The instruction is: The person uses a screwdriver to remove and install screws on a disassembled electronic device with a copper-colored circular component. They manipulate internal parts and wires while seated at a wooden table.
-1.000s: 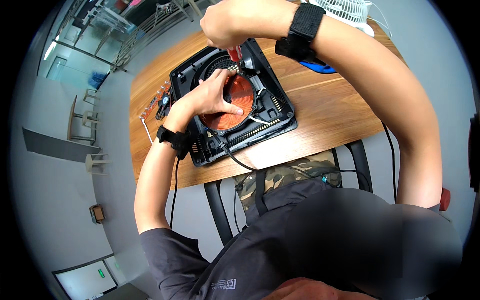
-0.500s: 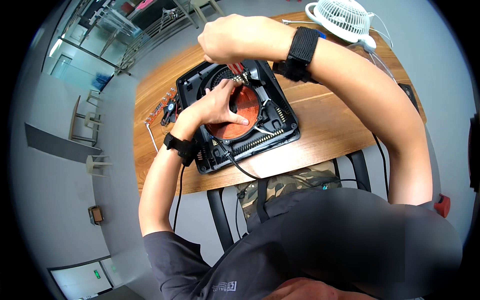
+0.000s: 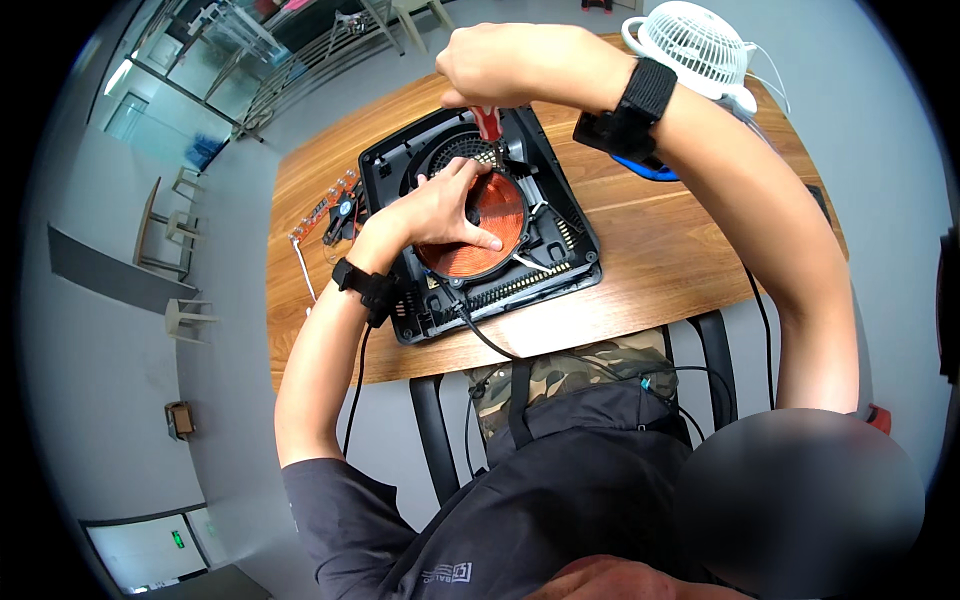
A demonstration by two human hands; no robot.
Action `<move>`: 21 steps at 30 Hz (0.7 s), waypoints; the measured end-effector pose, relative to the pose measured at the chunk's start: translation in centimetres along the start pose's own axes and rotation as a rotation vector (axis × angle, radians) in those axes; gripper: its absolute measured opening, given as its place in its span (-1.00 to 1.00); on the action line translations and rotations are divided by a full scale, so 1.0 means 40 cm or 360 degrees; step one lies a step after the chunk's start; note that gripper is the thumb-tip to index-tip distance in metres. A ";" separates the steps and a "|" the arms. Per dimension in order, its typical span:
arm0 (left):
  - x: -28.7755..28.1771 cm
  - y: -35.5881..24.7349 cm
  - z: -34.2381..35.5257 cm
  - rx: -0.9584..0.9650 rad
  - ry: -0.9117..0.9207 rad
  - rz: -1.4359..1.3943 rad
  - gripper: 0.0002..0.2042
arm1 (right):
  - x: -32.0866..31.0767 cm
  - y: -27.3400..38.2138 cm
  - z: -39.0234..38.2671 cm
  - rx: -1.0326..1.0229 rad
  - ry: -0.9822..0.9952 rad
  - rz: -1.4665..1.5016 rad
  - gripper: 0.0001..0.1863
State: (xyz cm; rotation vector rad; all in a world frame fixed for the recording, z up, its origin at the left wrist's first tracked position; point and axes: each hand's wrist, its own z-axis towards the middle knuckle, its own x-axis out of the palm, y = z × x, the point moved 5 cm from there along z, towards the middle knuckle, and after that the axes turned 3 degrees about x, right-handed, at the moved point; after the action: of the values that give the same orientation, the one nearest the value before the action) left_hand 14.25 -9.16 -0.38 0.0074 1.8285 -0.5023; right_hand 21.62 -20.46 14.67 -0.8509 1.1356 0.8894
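Observation:
A round copper coil (image 3: 470,252) lies inside the black open housing (image 3: 585,225) of what looks like an induction cooker. My left hand (image 3: 445,210) rests on the coil, thumb stretched across the windings and fingers spread towards its far rim. Above the far part of the housing, my right hand (image 3: 495,68) is closed round a screwdriver (image 3: 488,122) with a red handle. The tool points down beside the coil's far edge, close to my left fingertips. Its tip is too small to make out.
Left of the housing lie a small black fan (image 3: 343,214) and an orange circuit board strip (image 3: 320,212). At the far right of the wooden table (image 3: 670,245) stands a white fan (image 3: 695,45). A black cable (image 3: 485,338) runs from the housing over the near edge.
My right hand has shifted slightly right and up, and more of the red screwdriver handle shows, now more upright. My left hand stays on the coil.

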 end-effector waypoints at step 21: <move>-0.005 -0.011 -0.006 0.0088 -0.0089 0.0021 0.14 | 0.006 -0.011 -0.003 0.0268 0.0197 -0.0068 -0.65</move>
State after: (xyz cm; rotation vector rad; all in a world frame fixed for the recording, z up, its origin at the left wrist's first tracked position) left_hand 14.00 -9.42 0.01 0.0426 1.7586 -0.5383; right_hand 22.02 -20.73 14.46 -0.7970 1.2761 0.7028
